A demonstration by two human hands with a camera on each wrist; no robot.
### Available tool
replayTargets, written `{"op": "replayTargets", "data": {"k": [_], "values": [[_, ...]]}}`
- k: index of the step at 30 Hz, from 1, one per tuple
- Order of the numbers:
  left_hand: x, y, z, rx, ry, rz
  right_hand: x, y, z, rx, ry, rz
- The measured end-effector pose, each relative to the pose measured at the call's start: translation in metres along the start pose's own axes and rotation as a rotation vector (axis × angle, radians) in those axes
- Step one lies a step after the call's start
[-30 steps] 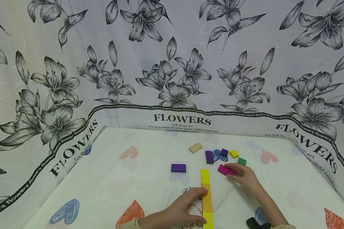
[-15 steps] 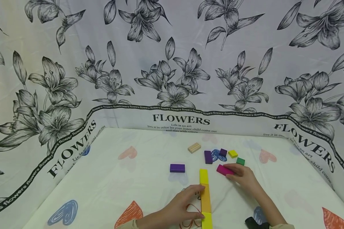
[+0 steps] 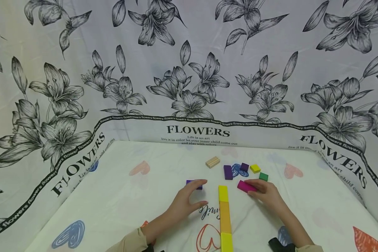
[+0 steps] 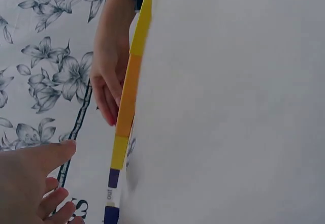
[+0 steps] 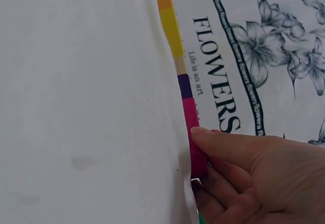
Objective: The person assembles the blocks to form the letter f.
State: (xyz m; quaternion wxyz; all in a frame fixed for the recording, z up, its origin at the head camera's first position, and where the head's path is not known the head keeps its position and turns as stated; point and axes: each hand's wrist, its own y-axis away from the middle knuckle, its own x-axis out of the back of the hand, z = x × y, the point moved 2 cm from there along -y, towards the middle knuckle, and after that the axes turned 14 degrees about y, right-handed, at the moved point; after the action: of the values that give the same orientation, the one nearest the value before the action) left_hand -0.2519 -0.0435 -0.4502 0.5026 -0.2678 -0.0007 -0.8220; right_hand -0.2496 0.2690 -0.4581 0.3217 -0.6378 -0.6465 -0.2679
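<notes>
My left hand [image 3: 182, 203] is left of the block row, thumb and forefinger spread apart. Its forefinger partly covers a purple block [image 3: 189, 182]; whether they touch I cannot tell. In the left wrist view, nothing sits between the left hand's [image 4: 38, 183] fingers. My right hand [image 3: 268, 192] pinches a magenta block [image 3: 245, 186] on the cloth, right of the row. The right wrist view shows the thumb on the magenta block's [image 5: 191, 115] side. A yellow block [image 3: 223, 193], an orange block [image 3: 225, 217] and another yellow block [image 3: 226, 242] form a straight line.
Beyond the hands lie a natural wood block [image 3: 212, 162] with grooves, an upright-lying purple block [image 3: 228, 172], a small dark purple cube [image 3: 244, 167], a yellow block [image 3: 255, 168] and a green block [image 3: 263, 176]. A flower-printed curtain [image 3: 195, 70] hangs behind the table.
My left hand has let go of the block row and moved left and away from me, to the purple block. The right hand stays on the magenta block.
</notes>
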Motion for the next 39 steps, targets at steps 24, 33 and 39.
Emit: {"op": "replayTargets", "data": {"k": [24,33,39], "values": [[0.031,-0.029,-0.053,0.007,0.051,0.146,0.0,0.0,0.0,0.016,-0.015,0.003],[0.032,-0.031,-0.052,0.001,0.082,0.135,0.0,-0.001,0.002,0.032,-0.025,0.006],[0.028,-0.034,-0.046,-0.033,0.154,0.075,0.0,0.0,0.001,0.017,-0.015,0.002]]}}
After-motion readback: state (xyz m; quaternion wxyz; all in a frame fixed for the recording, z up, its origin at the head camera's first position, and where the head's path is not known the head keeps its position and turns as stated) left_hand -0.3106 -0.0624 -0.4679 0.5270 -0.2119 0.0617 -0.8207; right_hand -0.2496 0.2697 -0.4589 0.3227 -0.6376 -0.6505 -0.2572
